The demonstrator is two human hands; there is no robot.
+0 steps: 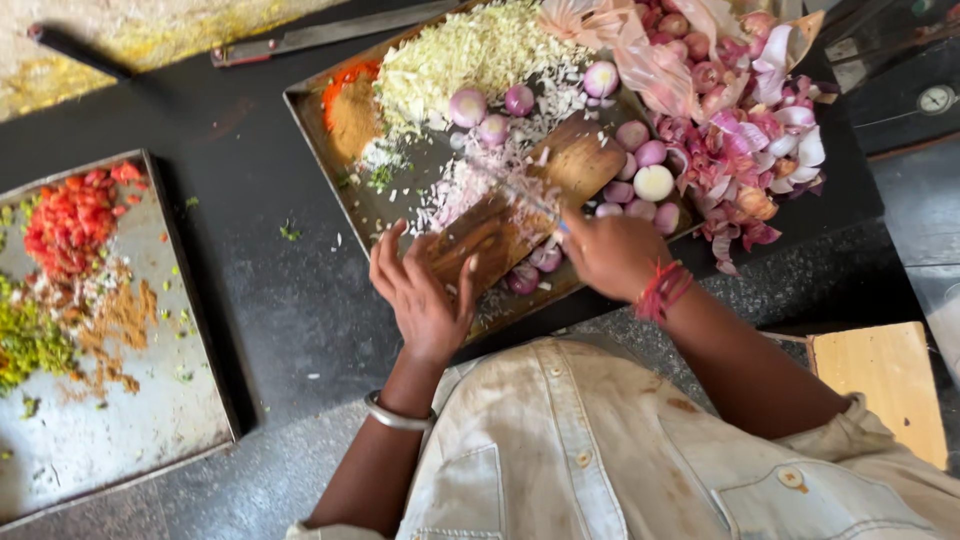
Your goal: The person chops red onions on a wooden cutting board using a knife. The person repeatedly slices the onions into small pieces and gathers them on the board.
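Left hand [422,290] lies flat on near end of wooden chopping board [520,205], fingers [390,255] spread, holding nothing. Right hand [612,252] fisted around a knife handle, fingers curled tight; blade [515,190] blurred, over chopped onion bits [470,185] on the board's middle. Board sits inside a big metal tray [330,150] on dark counter [270,290]. Peeled whole onions [640,170] just right of board, a few more above it; pile of onion skins [740,100] at tray's far right. Shredded pale cabbage heap [470,50] at tray's top, orange spice powder [350,100] beside it. Second tray [150,400] at left with chopped tomato [70,220], green bits [30,340]. Red thread on right wrist, metal bangle [398,415] on left.
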